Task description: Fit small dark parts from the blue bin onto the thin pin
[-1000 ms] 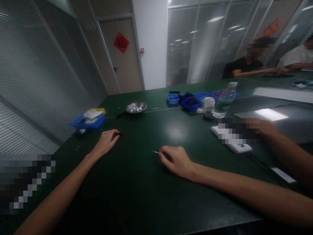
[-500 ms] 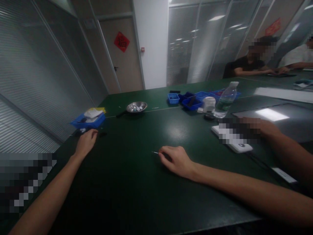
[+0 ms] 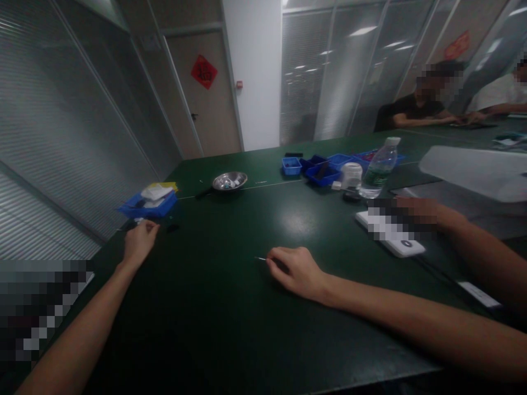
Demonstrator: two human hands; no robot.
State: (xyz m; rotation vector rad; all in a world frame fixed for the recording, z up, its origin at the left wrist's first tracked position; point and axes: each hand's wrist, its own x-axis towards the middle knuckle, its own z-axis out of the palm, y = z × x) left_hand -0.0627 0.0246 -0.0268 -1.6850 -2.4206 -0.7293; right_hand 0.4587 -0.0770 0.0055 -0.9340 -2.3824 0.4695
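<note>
My right hand [image 3: 294,271] rests on the dark green table [image 3: 206,318], its thumb and fingers pinched on a thin, pale, needle-like stick [image 3: 260,258]. The stick's tip points left; the rest is hidden in the fingers. Farther left, my left hand [image 3: 140,244] hovers over or rests on the table with its fingers curled together. Whatever they may hold is hidden. Just beyond its fingers lie small white bits [image 3: 139,220], with a dark flat piece [image 3: 173,227] to their right. Behind them stands a blue tray [image 3: 158,207] holding white paper or cloth [image 3: 157,192].
A steel pan [image 3: 224,188] with small pieces in it stands mid-table. Blue bins [image 3: 292,166], a clear jar [image 3: 352,175] and a water bottle [image 3: 377,170] are at the back right. Another person's hand [image 3: 420,211] is at a white device [image 3: 405,247]. People sit beyond.
My left hand has shifted slightly left, nearer the small white bits. My right hand has stayed in place with the thin stick. A pale translucent sheet at the right has shifted.
</note>
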